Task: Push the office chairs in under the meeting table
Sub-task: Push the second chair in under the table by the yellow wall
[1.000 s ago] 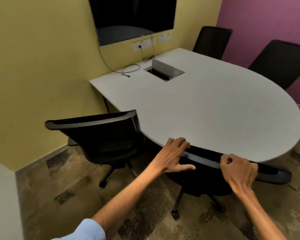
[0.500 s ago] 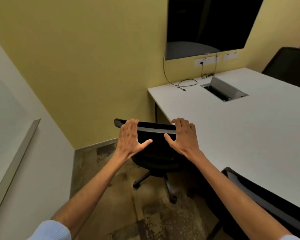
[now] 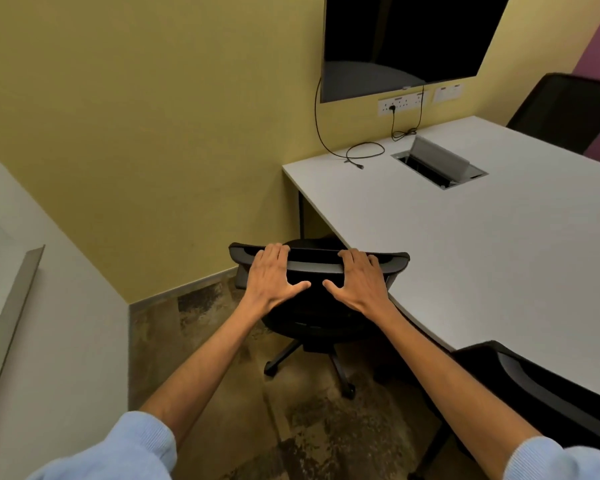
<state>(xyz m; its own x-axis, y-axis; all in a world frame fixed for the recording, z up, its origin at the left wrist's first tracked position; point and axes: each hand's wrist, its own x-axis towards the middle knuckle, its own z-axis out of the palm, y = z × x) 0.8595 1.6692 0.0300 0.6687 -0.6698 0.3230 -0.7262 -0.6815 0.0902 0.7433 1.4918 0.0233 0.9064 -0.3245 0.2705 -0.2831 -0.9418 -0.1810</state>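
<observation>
A black office chair (image 3: pixel 317 317) stands at the near left corner of the white meeting table (image 3: pixel 482 237), its backrest facing me and its seat partly under the table edge. My left hand (image 3: pixel 272 280) lies on the left part of the backrest's top rail, fingers curled over it, thumb spread. My right hand (image 3: pixel 359 280) grips the same rail further right. A second black chair (image 3: pixel 548 400) sits tucked against the table at the lower right. A third chair (image 3: pixel 568 112) stands at the far side.
The yellow wall (image 3: pixel 153 133) and a white partition (image 3: pixel 49 323) close in on the left, leaving a narrow strip of carpet (image 3: pixel 222 393). A dark screen (image 3: pixel 406 43) hangs above the table, with a cable (image 3: pixel 361 152) and an open socket box (image 3: pixel 440 164) on the tabletop.
A second ago my hands were on the other chair at the table's curved edge. I turned left and put both hands on this chair's backrest, which now sits closer to the table.
</observation>
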